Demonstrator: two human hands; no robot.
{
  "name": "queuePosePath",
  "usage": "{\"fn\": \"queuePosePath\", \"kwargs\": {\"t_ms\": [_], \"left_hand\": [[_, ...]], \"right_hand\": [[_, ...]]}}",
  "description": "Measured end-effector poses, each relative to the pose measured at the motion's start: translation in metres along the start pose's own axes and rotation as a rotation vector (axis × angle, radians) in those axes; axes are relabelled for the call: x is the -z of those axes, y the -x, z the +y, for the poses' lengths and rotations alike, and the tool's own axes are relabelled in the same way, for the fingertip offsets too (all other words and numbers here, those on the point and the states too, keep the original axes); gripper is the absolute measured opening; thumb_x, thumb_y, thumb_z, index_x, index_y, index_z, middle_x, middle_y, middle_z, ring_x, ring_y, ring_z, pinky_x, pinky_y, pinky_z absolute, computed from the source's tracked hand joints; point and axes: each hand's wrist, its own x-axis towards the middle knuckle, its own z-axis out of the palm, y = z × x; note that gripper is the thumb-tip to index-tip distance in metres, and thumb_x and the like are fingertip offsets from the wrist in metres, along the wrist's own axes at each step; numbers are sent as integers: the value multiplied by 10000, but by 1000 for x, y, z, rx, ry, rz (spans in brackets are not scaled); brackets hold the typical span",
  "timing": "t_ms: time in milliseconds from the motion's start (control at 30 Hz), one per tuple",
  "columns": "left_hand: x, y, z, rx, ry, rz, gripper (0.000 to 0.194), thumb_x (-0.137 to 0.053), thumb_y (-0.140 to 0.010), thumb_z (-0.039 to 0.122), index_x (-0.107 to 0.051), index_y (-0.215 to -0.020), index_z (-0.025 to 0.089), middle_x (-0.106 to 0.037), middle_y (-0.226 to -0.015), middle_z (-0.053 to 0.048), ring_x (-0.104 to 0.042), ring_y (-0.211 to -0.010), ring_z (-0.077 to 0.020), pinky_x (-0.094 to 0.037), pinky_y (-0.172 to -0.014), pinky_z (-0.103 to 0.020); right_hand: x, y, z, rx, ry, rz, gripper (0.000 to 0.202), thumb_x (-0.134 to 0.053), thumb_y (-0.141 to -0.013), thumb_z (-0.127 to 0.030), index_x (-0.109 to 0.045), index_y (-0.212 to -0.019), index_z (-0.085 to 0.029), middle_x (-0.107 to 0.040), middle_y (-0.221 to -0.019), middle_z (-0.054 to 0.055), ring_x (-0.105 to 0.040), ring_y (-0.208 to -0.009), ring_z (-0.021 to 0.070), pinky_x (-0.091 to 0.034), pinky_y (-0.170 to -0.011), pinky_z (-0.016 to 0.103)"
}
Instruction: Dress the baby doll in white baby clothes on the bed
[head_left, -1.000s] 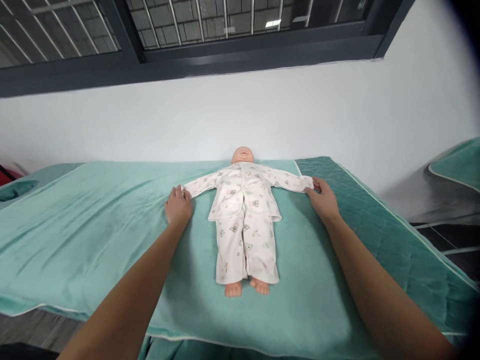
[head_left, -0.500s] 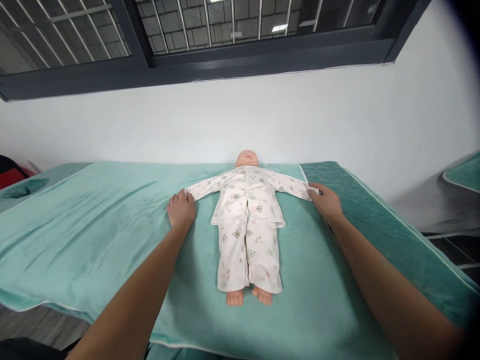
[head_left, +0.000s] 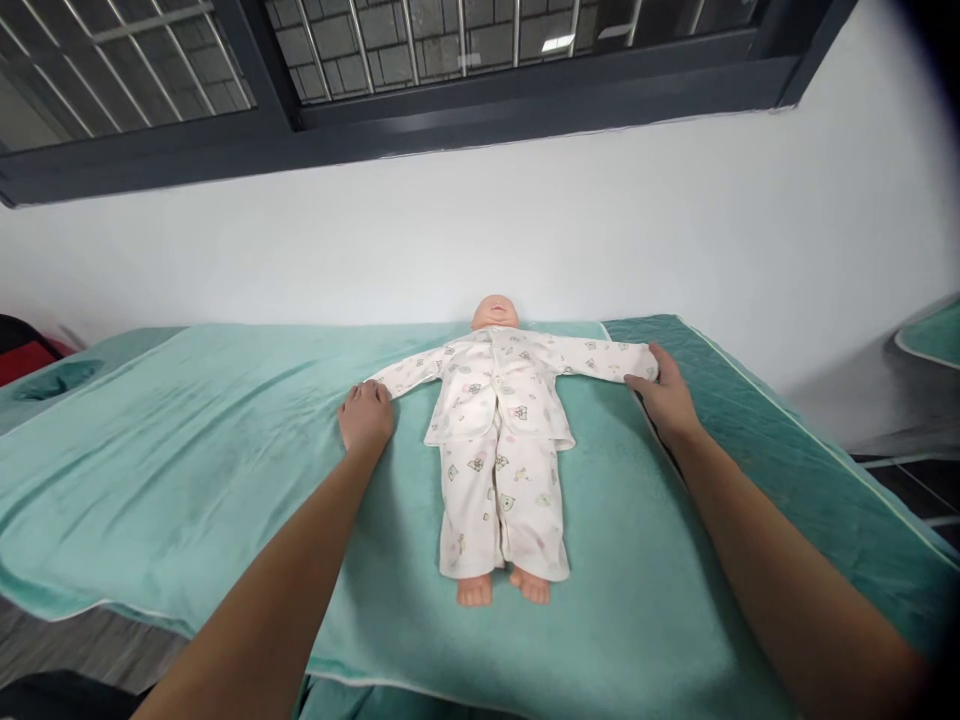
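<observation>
A baby doll (head_left: 495, 312) lies on its back, its head toward the wall and its bare feet toward me. It wears a white pajama top (head_left: 499, 385) and white pajama trousers (head_left: 501, 505), both printed with small animals. Both sleeves are spread out sideways. My left hand (head_left: 366, 415) is closed over the end of the sleeve on the left, with its fingertips partly hidden. On the other side, my right hand (head_left: 666, 395) grips the end of the stretched sleeve between thumb and fingers. The doll's hands are out of sight.
A green cloth (head_left: 210, 450) covers the bed under the doll, with a darker green cover (head_left: 750, 450) to the right. Behind are a white wall (head_left: 420, 240) and a barred window (head_left: 465, 50). Something red and black (head_left: 22, 350) sits at far left.
The sleeve on the right is now raised and pulled straighter outward, and my right hand has shifted a little right with its thumb below. My left hand stays at its sleeve end.
</observation>
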Motion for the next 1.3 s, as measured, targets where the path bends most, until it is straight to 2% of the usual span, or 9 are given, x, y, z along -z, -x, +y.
{"fn": "queuePosePath", "kwargs": {"t_ms": [233,433,600,733,833,867,933,1133,1300], "left_hand": [[1,2,1,-1,-7,-7,379,-285,-991,330,-602,-1171,227,-642,-1274,-117,-508,-1286,-275,-379,-1043,-439],[1,2,1,4,-5,2,388,-275,-995,332,-596,-1187,227,-641,-1284,-110,-496,-1300,-272,-374,-1046,-438],[4,4,2,15,4,5,376,-288,-993,320,-601,-1177,222,-643,-1281,-114,-490,-1305,-267,-378,-1036,-426],[3,5,1,14,6,15,367,-293,-993,316,-613,-1144,216,-650,-1260,-113,-490,-1304,-264,-381,-1028,-422],[1,5,-1,8,3,23,371,-285,-996,312,-613,-1134,207,-651,-1254,-115,-492,-1302,-264,-381,-1027,-422],[0,6,-2,4,1,25,372,-283,-996,312,-612,-1133,206,-650,-1255,-114,-493,-1301,-264,-381,-1027,-423],[-1,6,-3,-3,-3,31,373,-282,-997,314,-611,-1133,200,-649,-1256,-115,-491,-1302,-267,-378,-1030,-424],[-4,5,-4,-11,3,58,379,-291,-997,319,-615,-1134,178,-639,-1274,-131,-479,-1307,-282,-368,-1037,-431],[-6,4,-7,-15,14,73,378,-298,-993,314,-627,-1117,176,-633,-1280,-138,-474,-1309,-294,-363,-1036,-455]], "right_hand": [[-1,1,4,14,73,2,840,-686,-697,-322,-384,-1474,-213,-397,-1519,126,-474,-1328,291,-347,-1143,445],[0,3,-5,-121,71,87,495,-594,-736,-221,-586,-1226,-149,-623,-1242,148,-631,-1088,260,-481,-998,427],[0,38,-36,149,165,139,403,-560,-804,-275,-600,-1191,-168,-587,-1272,143,-546,-1197,277,-479,-979,444],[-17,112,-103,337,19,-40,317,-529,-890,-308,-590,-1191,-232,-609,-1263,89,-547,-1205,246,-435,-1042,458],[-44,164,-164,465,-54,-324,264,-501,-928,-271,-600,-1173,-264,-605,-1289,67,-538,-1225,218,-432,-1054,421],[-55,174,-182,533,-13,-454,266,-499,-928,-243,-610,-1169,-263,-606,-1293,65,-526,-1238,214,-432,-1051,407],[-80,185,-209,683,135,-592,263,-512,-910,-185,-642,-1131,-244,-608,-1299,62,-496,-1267,222,-388,-1078,421],[-145,173,-234,813,707,-759,254,-540,-847,-131,-701,-1043,-120,-660,-1212,150,-447,-1327,313,-178,-1173,540],[-153,175,-241,783,837,-802,234,-518,-827,-94,-723,-936,-127,-737,-966,146,-511,-1292,295,-163,-1169,529]]}}
